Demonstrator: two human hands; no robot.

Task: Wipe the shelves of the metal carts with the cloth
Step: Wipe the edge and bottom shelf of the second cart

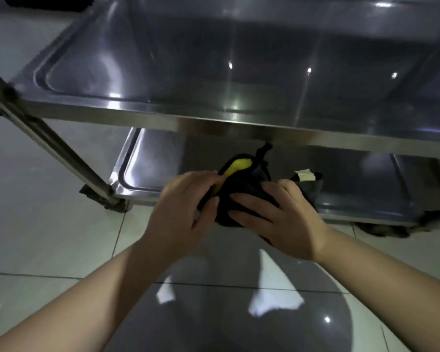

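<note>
Both hands are on the cloth — my left hand pinches its yellow-lined edge, my right hand clasps the dark bundle between thumb and fingers. I hold it in the air before the lower shelf, touching no metal. I judge I'm refolding it — the upper shelf gleams, but whether it is wiped I can't tell.

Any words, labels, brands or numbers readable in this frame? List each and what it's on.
No text can be read.
Small white tag on the black and yellow cloth: too blurred to show any print.
Shiny steel cart shelves: no markings visible.
</note>
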